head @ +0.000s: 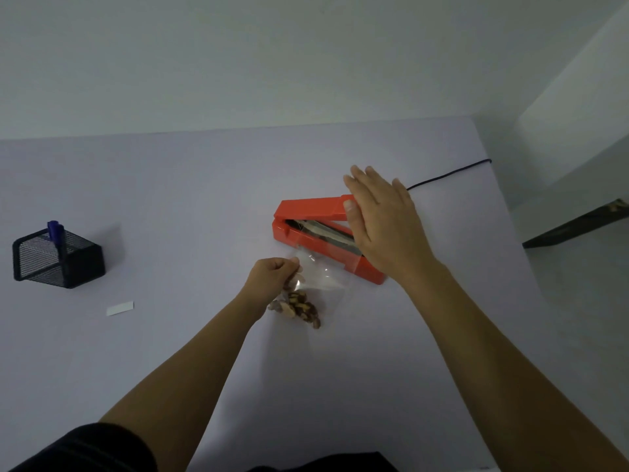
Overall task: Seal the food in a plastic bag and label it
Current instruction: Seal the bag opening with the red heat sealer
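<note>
A clear plastic bag (320, 277) lies on the table with brown nuts (299, 306) gathered at its near end. Its far, open end reaches into the jaws of a red heat sealer (306, 212), whose lid is raised. My left hand (272, 275) pinches the bag's left edge. My right hand (381, 219) is flat, fingers spread, resting on the right end of the sealer's raised lid, with the thumb against the lid's edge. A small white label (119, 308) lies flat on the table to the left.
A black mesh pen holder (58, 260) with a blue marker (56, 233) stands at the far left. The sealer's black cord (449, 177) runs off the table's right edge. The table (170, 199) is covered in pale lilac; a wall rises behind it.
</note>
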Demonstrator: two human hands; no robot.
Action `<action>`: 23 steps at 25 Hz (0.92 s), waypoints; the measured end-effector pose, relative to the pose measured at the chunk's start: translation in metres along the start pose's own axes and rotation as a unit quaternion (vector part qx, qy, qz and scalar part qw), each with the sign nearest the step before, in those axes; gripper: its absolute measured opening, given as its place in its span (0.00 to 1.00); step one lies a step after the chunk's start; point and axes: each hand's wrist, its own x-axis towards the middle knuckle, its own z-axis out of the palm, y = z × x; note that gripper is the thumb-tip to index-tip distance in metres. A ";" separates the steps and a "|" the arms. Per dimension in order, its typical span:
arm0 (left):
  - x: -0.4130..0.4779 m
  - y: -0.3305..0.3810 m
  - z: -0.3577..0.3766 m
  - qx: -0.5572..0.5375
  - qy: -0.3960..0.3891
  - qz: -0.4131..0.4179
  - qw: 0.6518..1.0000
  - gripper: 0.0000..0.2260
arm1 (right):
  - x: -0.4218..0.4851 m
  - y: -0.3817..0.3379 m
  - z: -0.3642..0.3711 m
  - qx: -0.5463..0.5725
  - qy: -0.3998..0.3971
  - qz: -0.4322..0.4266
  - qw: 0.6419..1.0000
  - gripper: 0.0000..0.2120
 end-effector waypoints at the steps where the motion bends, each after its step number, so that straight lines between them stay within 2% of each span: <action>1: 0.001 -0.001 -0.001 0.000 0.003 -0.004 1.000 0.15 | 0.000 0.002 0.002 -0.024 -0.013 0.000 1.000 0.24; 7: 0.004 0.000 -0.002 0.007 0.012 -0.016 1.000 0.14 | -0.017 0.020 0.013 -0.084 -0.067 0.029 0.994 0.25; 11: 0.006 0.002 -0.003 0.016 0.012 -0.017 1.000 0.14 | -0.030 0.029 0.026 -0.082 -0.119 0.066 0.987 0.23; 17: 0.006 0.002 -0.005 0.021 0.006 -0.020 1.000 0.14 | -0.039 0.040 0.047 -0.082 -0.157 0.086 0.980 0.23; 23: 0.006 0.003 -0.005 0.021 0.009 -0.026 0.999 0.14 | -0.044 0.048 0.062 -0.049 -0.147 0.090 0.984 0.32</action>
